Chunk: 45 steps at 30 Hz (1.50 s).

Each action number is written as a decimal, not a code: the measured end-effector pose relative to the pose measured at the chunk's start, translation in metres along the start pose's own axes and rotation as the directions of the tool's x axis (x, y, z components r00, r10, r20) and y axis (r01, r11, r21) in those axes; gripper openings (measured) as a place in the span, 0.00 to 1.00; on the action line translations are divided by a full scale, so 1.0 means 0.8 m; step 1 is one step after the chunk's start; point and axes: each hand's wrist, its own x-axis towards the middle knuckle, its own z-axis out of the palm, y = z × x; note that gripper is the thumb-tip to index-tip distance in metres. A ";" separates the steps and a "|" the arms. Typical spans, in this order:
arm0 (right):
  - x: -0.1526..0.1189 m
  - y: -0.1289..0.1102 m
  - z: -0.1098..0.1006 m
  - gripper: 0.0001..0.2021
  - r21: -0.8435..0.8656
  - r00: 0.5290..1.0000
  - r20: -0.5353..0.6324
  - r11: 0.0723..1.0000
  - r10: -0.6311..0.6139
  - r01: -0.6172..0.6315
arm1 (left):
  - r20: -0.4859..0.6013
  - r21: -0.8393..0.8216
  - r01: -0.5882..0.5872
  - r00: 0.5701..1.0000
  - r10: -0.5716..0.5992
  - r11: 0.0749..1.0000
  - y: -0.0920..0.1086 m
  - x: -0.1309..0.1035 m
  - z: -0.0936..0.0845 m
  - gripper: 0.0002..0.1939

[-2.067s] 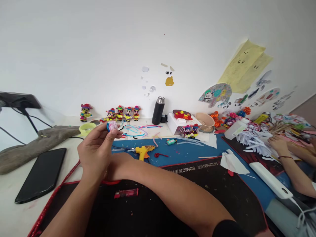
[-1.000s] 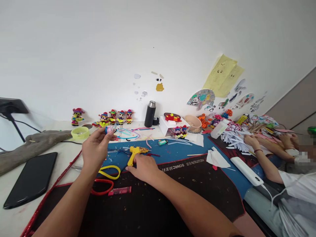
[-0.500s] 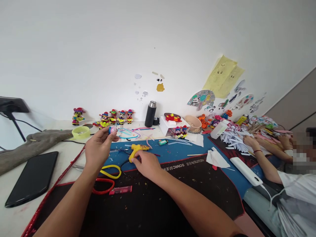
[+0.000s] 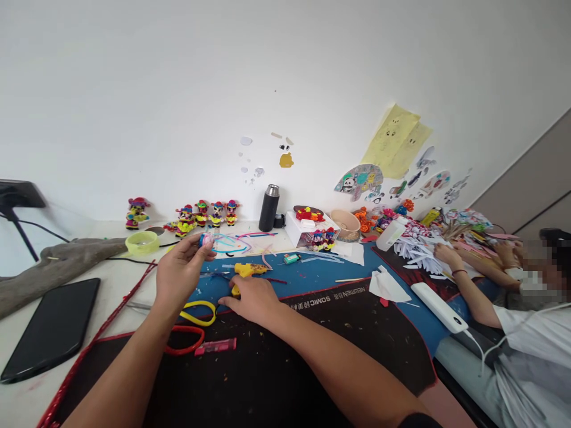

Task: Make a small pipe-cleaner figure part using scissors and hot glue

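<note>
Pinched between the thumb and fingers of my left hand [image 4: 182, 270] is a small pink and blue piece [image 4: 207, 240]. My right hand [image 4: 252, 297] lies over the handle of a yellow glue gun [image 4: 250, 269] on the blue mat; its thumb is spread away from the fingers, and the fingertips are partly hidden, so the grip is unclear. Scissors with a yellow loop [image 4: 199, 313] and a red loop [image 4: 185, 340] lie below my hands, beside a pink tool [image 4: 216, 346].
Small colourful dolls [image 4: 185, 221] and a black flask [image 4: 269, 208] stand along the wall. A black phone [image 4: 51, 330] lies at left, near a green tape roll [image 4: 142, 242]. At right, another person's hand [image 4: 448, 257] touches white paper strips [image 4: 417, 254].
My right hand has shifted slightly left and down and covers more of the glue gun's handle. The whole view has shifted a little. My left hand still holds the small piece.
</note>
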 end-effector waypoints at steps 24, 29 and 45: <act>-0.016 0.008 -0.049 0.17 0.493 0.970 -0.239 0.867 0.056 0.071 | 0.516 -0.297 0.584 0.764 -0.388 0.755 -0.026 0.003 -0.002 0.15; -0.019 0.011 -0.046 0.15 0.556 0.959 -0.278 0.803 -0.064 0.214 | 0.644 -0.258 0.717 0.627 -0.438 0.647 -0.025 -0.004 0.001 0.11; -0.012 0.016 -0.023 0.10 0.821 0.971 -0.226 0.550 0.072 0.151 | 0.588 -0.424 0.670 0.715 -0.377 0.610 -0.027 -0.009 0.013 0.11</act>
